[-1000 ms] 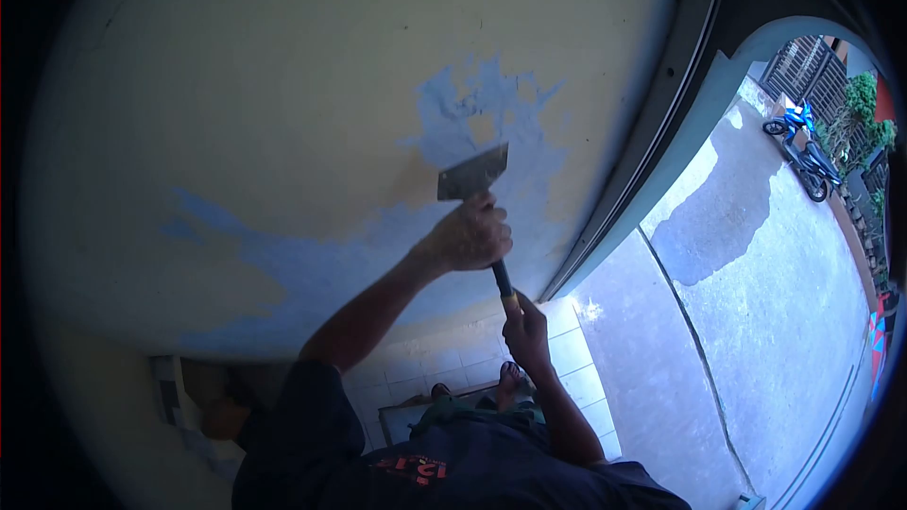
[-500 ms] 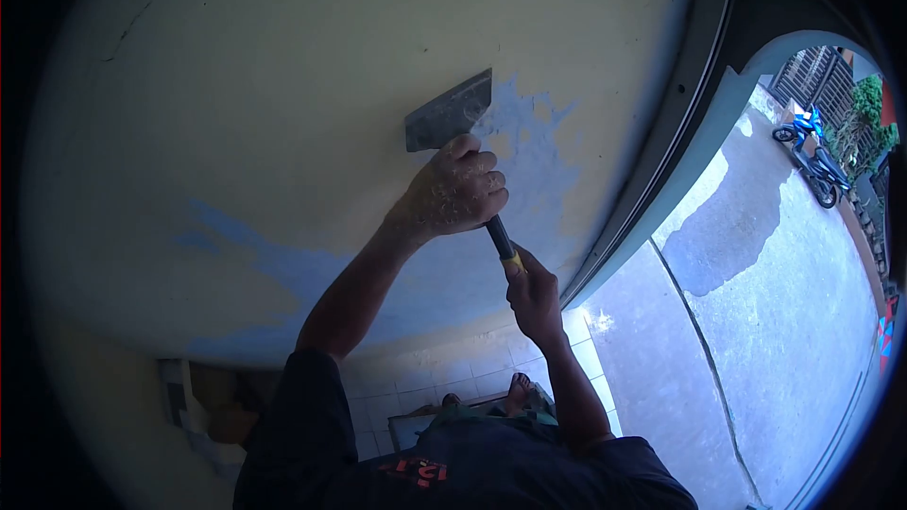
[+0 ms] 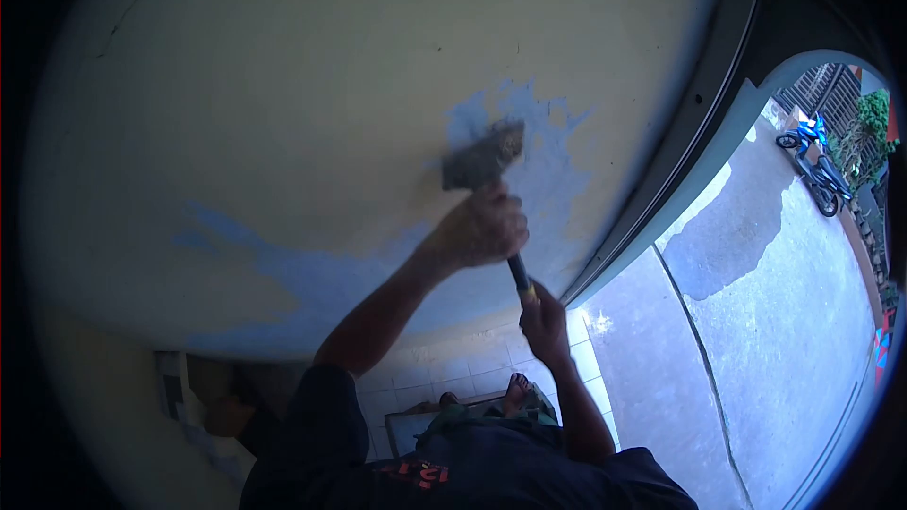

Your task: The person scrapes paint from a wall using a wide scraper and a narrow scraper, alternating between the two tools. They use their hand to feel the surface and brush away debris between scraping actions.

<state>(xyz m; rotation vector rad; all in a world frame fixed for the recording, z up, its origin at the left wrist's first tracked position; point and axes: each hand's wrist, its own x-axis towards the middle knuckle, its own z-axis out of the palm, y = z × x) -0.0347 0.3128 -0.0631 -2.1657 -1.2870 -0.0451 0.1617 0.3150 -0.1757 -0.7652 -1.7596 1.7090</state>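
Dim shade covers the wall (image 3: 283, 85), while hard sunlight glares on the pavement (image 3: 784, 302) at right. Fisheye bending darkens the edges, and the scraper (image 3: 482, 159) is motion-blurred.

Dark navy short-sleeved shirt (image 3: 491, 477) bearing red lettering (image 3: 417, 473).

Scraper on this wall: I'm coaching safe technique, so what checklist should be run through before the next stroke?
1. Left hand closed on scraper, just below the blade: ok.
2. Right hand closed on the handle end: ok.
3. Blade flat against the wall: cannot tell, it is blurred.
4. Blade on the blue patch: ok.
5. Footing on the tiled floor: cannot tell, mostly hidden.
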